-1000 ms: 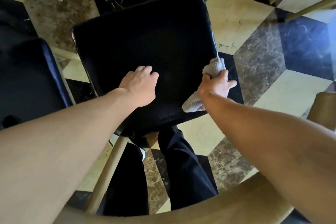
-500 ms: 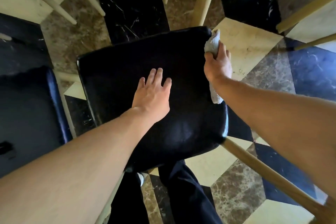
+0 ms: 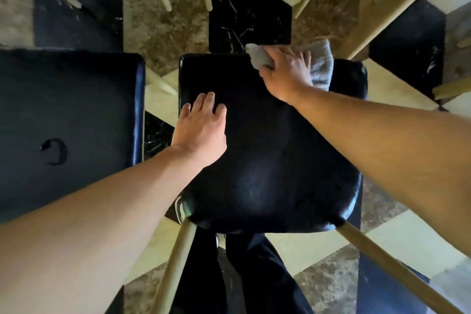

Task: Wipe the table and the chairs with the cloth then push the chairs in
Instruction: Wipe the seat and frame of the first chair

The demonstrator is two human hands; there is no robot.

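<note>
The person leans over a chair point(image 3: 270, 160) with a black padded seat, seen from straight above. The left hand point(image 3: 201, 130) lies flat on the seat near its left edge, palm down, fingers point(image 3: 204, 102) straight and only slightly spread, pointing toward the far edge. It holds nothing.

The right hand point(image 3: 286, 72) is at the far edge of the seat, toward the far right corner, and presses a pale grey cloth point(image 3: 319, 65) against the upholstery. The cloth sticks out on both sides of the hand: a bunched end to the left of the knuckles, at the seat's far rim, and a broader, blurred fold to the right. The fingers of this hand appear to curl over the cloth and grip it, though blur there makes the exact hold hard to read.

The seat shows a dull sheen across its near half. Two light wooden legs point(image 3: 175, 262) slant out from its near corners, and the person's dark trousers point(image 3: 244, 275) show between them, below the near edge.

A second chair point(image 3: 66, 122) with the same black seat stands just beside the first on the left, apart from it by a narrow gap; a curved mark shows on its surface. Beyond both seats, pale wooden legs point(image 3: 382, 7) of other furniture stand on a floor point(image 3: 165, 33) of black, brown and cream marble tiles.
</note>
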